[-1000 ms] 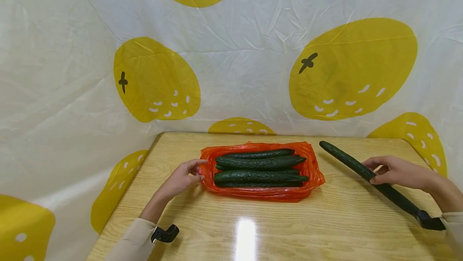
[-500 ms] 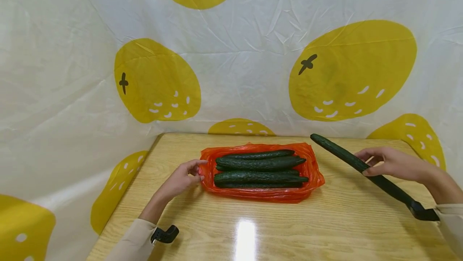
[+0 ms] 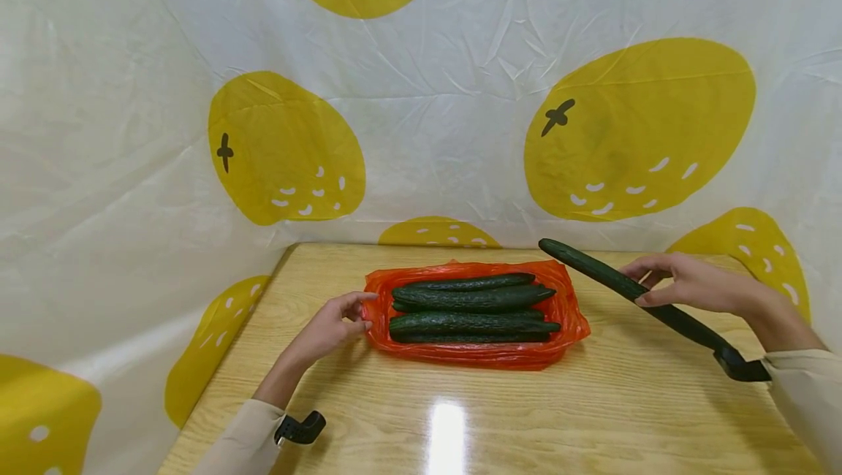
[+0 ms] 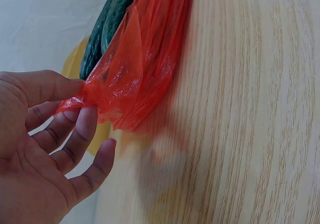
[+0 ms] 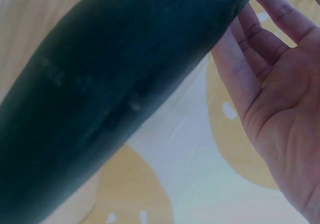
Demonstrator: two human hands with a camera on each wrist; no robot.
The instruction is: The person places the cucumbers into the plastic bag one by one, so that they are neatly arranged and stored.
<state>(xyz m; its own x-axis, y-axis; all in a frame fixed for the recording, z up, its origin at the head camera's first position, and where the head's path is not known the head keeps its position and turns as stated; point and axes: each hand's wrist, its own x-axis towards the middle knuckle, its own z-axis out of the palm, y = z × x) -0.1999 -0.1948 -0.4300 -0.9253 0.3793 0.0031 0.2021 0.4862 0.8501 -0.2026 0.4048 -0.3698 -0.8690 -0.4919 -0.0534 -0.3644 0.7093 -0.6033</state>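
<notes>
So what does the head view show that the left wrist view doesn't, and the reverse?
Only the head view shows the right hand holding a long cucumber above the table, and the whole red bag with its row of cucumbers. Only the left wrist view shows the thumb and fingers pinching the bag's thin edge. Both show the left hand at the red bag, the cucumbers in the bag, and the wooden table.

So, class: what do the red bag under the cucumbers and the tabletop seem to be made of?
The crinkled, translucent red bag looks like thin plastic film: it creases and light passes through where the left hand pinches it. The pale tabletop looks like wood or wood-look laminate, with straight grain lines and a glossy finish that mirrors a lamp.
</notes>
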